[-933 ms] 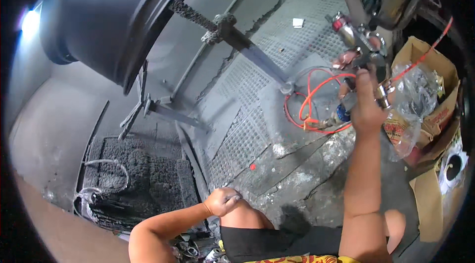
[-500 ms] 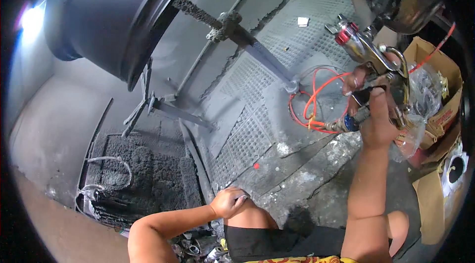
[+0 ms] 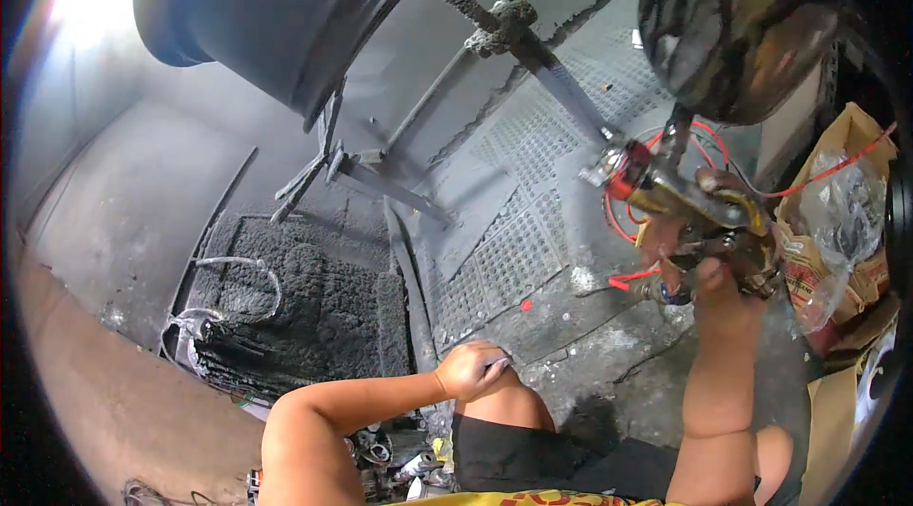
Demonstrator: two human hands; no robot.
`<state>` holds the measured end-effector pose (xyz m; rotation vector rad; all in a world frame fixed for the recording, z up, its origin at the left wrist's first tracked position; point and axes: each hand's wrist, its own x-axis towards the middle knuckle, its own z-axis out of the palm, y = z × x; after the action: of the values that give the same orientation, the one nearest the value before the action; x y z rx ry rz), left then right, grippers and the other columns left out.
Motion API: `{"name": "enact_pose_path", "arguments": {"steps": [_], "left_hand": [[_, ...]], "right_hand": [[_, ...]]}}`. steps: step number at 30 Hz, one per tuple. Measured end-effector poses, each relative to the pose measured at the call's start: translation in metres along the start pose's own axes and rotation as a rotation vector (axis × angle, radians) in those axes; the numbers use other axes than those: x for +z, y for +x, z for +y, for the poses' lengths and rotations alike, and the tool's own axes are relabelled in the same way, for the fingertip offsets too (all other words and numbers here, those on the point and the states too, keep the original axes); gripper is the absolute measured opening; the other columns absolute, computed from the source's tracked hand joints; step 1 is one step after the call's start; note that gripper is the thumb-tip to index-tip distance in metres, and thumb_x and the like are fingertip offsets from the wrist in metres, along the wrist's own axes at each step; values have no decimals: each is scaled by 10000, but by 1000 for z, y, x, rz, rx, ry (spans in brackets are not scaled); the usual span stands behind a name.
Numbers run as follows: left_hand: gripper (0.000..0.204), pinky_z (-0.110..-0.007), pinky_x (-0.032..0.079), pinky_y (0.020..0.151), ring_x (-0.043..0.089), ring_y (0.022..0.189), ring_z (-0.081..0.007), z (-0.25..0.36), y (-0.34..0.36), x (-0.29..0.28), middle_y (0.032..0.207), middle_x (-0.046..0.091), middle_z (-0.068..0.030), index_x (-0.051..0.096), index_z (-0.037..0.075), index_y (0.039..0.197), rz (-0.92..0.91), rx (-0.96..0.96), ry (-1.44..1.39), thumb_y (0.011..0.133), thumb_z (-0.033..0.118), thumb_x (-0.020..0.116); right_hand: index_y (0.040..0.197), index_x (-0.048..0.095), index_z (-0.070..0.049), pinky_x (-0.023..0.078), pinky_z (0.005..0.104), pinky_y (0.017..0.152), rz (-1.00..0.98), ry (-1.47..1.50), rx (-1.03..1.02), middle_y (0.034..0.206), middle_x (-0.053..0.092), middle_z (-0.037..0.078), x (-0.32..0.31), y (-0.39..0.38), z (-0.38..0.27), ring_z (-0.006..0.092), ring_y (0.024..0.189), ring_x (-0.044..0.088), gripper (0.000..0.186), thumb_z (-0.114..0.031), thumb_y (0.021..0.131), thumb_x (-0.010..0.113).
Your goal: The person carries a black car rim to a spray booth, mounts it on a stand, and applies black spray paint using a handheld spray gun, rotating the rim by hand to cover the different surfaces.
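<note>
- Head view: the right hand [image 3: 718, 278], at the right, holds a metal spray gun [image 3: 689, 200]; its fingers are wrapped around the grip, and whether any of them squeezes the trigger cannot be told.
- The spray gun is well off the floor, its nozzle end pointing left, with a red ring [image 3: 628, 173] just behind the tip.
- A large, glossy dark cup [image 3: 737, 30] joins the gun through a short neck and stands out on the far side of it, its surface streaked.
- Just beside the right hand, on its left, is a blue fitting [image 3: 675, 295], next to a short length of orange hose [image 3: 632, 280].
- The left hand [image 3: 474, 371] rests on the person's bare knee [image 3: 509, 408], holding no tool; its fingers bend over the knee and are partly hidden, so how far they are spread cannot be told.
- At the far left, well apart from both hands, is a broad, dark wheel rim [image 3: 266, 21], with a crusted metal stand [image 3: 561, 87] to its right.
- On the right, a cardboard box [image 3: 808, 263] holds crumpled clear plastic [image 3: 851, 211], and a red hose [image 3: 842, 173] passes over it.
- On the left lies a dark, rough-coated mat [image 3: 309, 292] with a pale, looped cable [image 3: 276, 292] on it.
- Near the left forearm, small cans and metal parts [image 3: 416, 466] lie crowded together.
</note>
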<state>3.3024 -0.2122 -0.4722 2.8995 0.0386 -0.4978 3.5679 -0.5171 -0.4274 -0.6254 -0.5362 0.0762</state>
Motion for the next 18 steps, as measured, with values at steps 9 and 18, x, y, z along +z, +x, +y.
{"name": "enact_pose_path", "arguments": {"steps": [9,18], "left_hand": [[180,-471,513,806,631,878,-395,-2,3,3,896,657,-190,658,20,936,-7,-11,2,938,172,561],[168,-476,514,812,627,876,-399,-2,0,2,885,647,-194,660,6,925,38,-9,-31,920,151,575]], "right_hand": [[1254,608,68,545,297,744,-165,71,93,811,703,56,24,-5,12,136,761,665,628,-386,851,769],[1255,630,32,553,297,749,-239,-24,53,841,733,65,30,-5,22,134,758,696,460,-128,836,730]]}}
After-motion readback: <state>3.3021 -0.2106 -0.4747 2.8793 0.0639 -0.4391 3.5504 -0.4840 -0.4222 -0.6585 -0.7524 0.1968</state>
